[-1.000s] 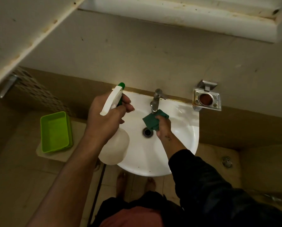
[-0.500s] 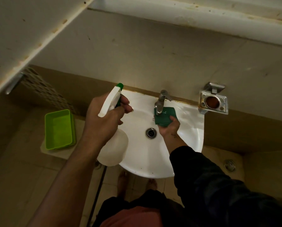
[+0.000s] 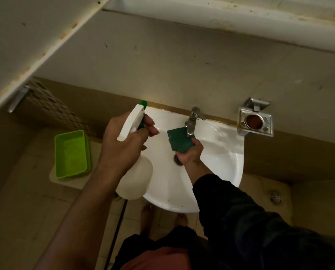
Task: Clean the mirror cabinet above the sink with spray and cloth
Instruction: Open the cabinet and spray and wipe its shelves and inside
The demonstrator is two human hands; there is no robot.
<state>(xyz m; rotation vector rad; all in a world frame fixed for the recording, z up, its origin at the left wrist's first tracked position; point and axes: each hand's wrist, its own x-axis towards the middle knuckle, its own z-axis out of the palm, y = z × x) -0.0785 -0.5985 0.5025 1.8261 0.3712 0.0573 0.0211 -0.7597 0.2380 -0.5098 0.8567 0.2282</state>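
Just beyond the right hand (image 3: pixel 189 152), which grips a folded dark green cloth (image 3: pixel 179 140), the chrome tap (image 3: pixel 191 121) stands touching or overlapping the cloth's far edge and blocks the way straight ahead, while the white ceramic basin (image 3: pixel 225 152) lies open to that hand's right. The left hand (image 3: pixel 123 143), wrapped round a white plastic spray bottle with a green nozzle (image 3: pixel 135 172), fills the basin's left rim. Above both grips the wall is bare up to the stained white cabinet underside (image 3: pixel 221 14); a metal wall-mounted holder (image 3: pixel 255 120) juts out further right of the tap.
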